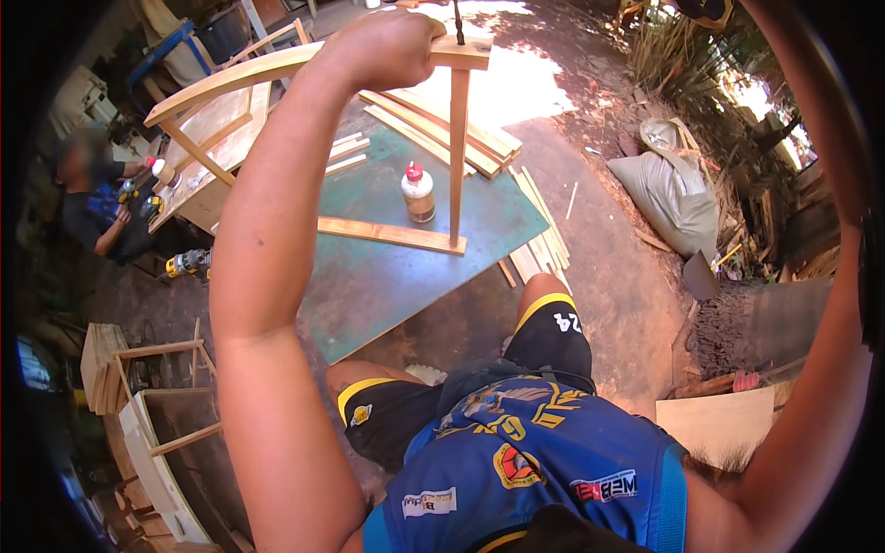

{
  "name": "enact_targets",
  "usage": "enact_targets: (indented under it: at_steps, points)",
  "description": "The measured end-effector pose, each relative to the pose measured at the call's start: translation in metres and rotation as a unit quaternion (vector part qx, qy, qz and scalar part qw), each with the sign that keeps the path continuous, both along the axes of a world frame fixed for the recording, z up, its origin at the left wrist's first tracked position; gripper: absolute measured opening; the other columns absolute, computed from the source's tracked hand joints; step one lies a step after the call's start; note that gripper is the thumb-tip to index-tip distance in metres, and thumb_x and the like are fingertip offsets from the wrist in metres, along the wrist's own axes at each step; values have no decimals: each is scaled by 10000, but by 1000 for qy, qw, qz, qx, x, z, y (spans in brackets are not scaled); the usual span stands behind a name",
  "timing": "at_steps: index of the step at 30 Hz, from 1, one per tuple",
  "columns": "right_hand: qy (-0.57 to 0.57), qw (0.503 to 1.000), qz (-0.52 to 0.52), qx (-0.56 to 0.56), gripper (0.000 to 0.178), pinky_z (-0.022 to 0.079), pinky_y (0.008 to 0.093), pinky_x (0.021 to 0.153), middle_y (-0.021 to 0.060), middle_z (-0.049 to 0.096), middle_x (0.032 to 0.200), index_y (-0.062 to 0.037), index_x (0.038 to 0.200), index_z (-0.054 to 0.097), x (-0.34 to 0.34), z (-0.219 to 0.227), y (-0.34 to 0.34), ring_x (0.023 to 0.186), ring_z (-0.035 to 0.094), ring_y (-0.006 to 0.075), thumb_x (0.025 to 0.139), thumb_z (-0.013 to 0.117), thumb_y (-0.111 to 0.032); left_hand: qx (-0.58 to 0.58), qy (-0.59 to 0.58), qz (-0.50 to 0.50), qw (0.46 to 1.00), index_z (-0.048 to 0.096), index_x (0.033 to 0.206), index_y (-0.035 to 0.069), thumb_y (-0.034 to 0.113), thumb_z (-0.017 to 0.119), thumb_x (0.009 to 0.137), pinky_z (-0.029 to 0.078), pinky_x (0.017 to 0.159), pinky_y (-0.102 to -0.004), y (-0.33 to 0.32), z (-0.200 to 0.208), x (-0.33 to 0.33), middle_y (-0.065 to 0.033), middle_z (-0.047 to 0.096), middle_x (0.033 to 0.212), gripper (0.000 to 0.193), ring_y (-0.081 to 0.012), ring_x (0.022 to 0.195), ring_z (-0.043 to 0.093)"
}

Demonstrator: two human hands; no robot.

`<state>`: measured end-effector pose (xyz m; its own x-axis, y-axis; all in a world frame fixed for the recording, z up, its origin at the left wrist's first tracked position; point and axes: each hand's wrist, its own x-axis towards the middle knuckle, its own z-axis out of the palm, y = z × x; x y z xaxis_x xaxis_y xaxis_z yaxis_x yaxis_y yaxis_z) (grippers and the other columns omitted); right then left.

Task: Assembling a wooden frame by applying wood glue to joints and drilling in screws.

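Observation:
My left hand [383,48] is raised and closed around the top rail of a pale wooden frame [458,157]. The frame's upright leg stands on a flat bottom rail [392,235], which lies on a green board [406,267]. A thin dark shaft [458,23] points down into the top rail just right of my fingers. What holds it is cut off by the upper edge. My right arm [830,350] runs up the right rim and its hand is out of the picture. A glue bottle [418,192] with a red cap stands on the board beside the leg.
Wooden slats [442,129] lie stacked behind the board. A person [92,203] crouches at the left by a wooden bench, with a yellow drill [189,264] on the ground nearby. A grey sack [668,194] and a shovel [701,272] are at the right. Wooden frames [157,433] sit lower left.

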<state>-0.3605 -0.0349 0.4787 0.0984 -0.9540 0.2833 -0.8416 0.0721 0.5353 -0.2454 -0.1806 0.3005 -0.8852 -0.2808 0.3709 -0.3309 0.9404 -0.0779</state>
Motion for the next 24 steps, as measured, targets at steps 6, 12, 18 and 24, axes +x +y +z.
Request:
enact_targets:
  at_steps: [6,12,18,24]
  points:
    - [-3,998,44,-41,693,525,351,586,194,609,741,101,1094,446,6,-4,13,669,616,300,608,738,-299,-11,-7,18,1000,642,864,49,119,613,742,484,754,-428,4,5,3,-190,660,857,143,-353,827,624]
    - [-65,997,-47,-22,817,535,378,689,221,618,882,74,1154,424,-2,0,21,801,627,322,584,807,-369,-12,-62,52,997,654,1004,86,170,538,761,497,829,-412,6,10,1,-149,675,972,281,-316,931,633]
    - [-341,905,143,-211,559,478,379,881,159,586,1094,-11,1210,471,-106,-34,17,949,585,247,773,722,-252,2,-48,52,998,624,992,119,464,663,737,497,777,-424,11,10,15,-124,676,934,431,-310,908,637]
    - [-648,673,220,-281,433,472,291,826,33,660,993,-32,1112,603,-190,-254,12,908,606,136,718,777,-72,-32,22,13,999,606,1005,138,328,690,737,494,795,-427,-3,2,44,-85,664,962,339,-298,940,625]
